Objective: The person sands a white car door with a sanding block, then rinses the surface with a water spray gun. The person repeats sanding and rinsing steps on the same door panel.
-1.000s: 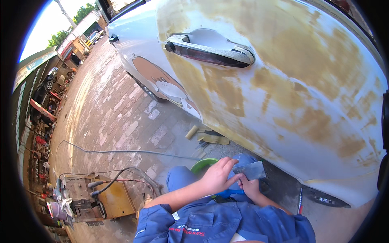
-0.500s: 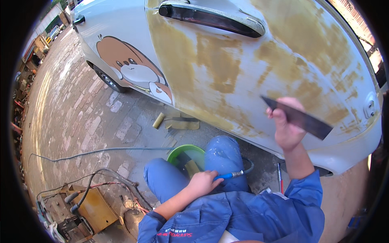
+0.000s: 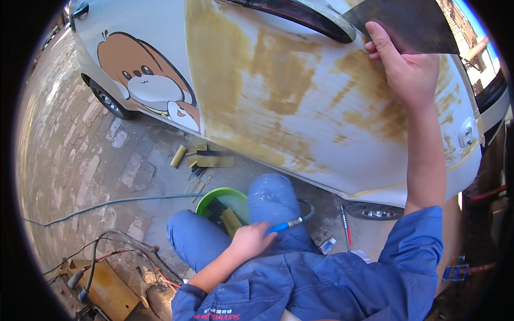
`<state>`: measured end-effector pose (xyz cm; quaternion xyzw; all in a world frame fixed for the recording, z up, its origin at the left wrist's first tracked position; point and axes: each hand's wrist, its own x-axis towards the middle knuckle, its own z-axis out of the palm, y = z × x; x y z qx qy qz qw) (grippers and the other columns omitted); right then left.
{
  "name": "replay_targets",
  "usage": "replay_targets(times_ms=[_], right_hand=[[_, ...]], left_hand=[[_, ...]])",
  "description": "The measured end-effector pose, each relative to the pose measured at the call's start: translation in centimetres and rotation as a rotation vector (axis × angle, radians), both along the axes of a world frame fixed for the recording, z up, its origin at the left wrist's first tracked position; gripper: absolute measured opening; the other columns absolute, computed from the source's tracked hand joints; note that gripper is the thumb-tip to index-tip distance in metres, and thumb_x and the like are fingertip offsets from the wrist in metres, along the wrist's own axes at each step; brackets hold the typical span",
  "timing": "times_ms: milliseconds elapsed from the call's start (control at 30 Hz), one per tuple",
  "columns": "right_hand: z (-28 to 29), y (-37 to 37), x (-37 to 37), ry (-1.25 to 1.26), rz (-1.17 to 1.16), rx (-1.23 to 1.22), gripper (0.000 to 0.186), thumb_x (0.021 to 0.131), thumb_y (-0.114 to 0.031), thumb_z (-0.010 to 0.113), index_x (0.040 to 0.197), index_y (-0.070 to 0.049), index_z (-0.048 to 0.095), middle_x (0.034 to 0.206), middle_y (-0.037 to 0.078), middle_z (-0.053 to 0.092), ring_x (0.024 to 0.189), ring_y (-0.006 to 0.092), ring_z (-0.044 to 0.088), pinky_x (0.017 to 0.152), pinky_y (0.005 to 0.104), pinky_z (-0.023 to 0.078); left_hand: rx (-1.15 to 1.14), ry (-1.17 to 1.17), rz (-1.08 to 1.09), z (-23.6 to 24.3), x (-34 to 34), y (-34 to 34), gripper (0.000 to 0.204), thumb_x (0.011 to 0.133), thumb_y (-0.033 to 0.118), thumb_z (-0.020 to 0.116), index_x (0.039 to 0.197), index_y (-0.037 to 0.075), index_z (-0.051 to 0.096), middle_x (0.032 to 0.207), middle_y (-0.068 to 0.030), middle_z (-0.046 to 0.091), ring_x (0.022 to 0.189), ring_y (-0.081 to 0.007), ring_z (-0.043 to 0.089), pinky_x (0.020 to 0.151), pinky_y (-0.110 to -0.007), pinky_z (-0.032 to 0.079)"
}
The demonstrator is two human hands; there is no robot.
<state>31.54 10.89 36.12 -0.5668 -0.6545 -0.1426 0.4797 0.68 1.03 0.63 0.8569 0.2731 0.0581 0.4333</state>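
My right hand (image 3: 407,77) is raised high at the right, gripping a dark flat sheet (image 3: 401,21) over the upper part of the car door (image 3: 257,96), near the black handle recess (image 3: 300,21). The door is white with patchy ochre-yellow areas. My left hand (image 3: 249,241) rests low over my lap, closed on a blue hose fitting (image 3: 284,225) with a metal end. Beside my knee, a green bucket (image 3: 209,197) holds cloudy water and some dark and yellowish pieces.
A cartoon animal decal (image 3: 123,59) marks the adjacent panel above a wheel (image 3: 110,101). Paper strips and a roll (image 3: 178,156) lie on the paving. A hose (image 3: 107,203), a yellow machine (image 3: 107,289) with cables at lower left, and a red-and-silver tool (image 3: 345,227) are around me.
My hands have separated: the right rose with the flat sheet to the upper door, the left took hold of the blue fitting. The view has turned toward the door.
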Motion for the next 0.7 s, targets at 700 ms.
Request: replay_targets(times_ms=[700], right_hand=[[-1.4, 1.1, -1.8, -0.014, -0.047, 0.163, 0.011, 0.095, -0.007, 0.078, 0.095, 0.004, 0.077, 0.082, 0.004, 0.074, 0.064, 0.0095, 0.068, 0.057, 0.0242, 0.058]], left_hand=[[-0.003, -0.015, 0.001, -0.2, 0.1, 0.3, 0.033, 0.095, 0.039, 0.07, 0.097, 0.006, 0.068, 0.087, -0.0168, 0.072, 0.076, -0.041, 0.071, 0.067, -0.051, 0.059]])
